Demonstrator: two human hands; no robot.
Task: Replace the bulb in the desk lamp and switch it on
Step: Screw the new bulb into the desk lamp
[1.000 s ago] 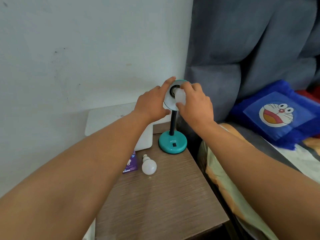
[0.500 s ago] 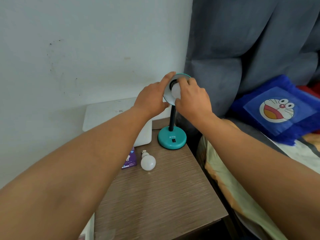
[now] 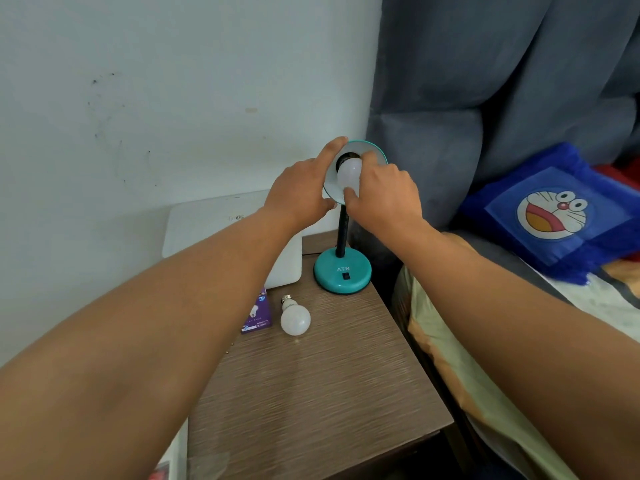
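A teal desk lamp stands at the back of the wooden bedside table, its round base (image 3: 343, 274) bearing a black switch and its black neck rising to a teal shade (image 3: 375, 152). My left hand (image 3: 300, 194) grips the shade's left rim. My right hand (image 3: 382, 199) holds a white bulb (image 3: 349, 174) whose base sits at the dark socket inside the shade. A second white bulb (image 3: 294, 318) lies loose on the table, next to a purple bulb box (image 3: 257, 315).
A white box (image 3: 221, 223) stands against the wall behind my left forearm. The wooden table top (image 3: 318, 393) ends at the right beside a bed with a blue cartoon cushion (image 3: 554, 216). A grey curtain (image 3: 502, 81) hangs behind the lamp.
My right hand has turned on the bulb, which now shows more fully in the shade. The lamp sits a little higher in view, then lower again as my head moved.
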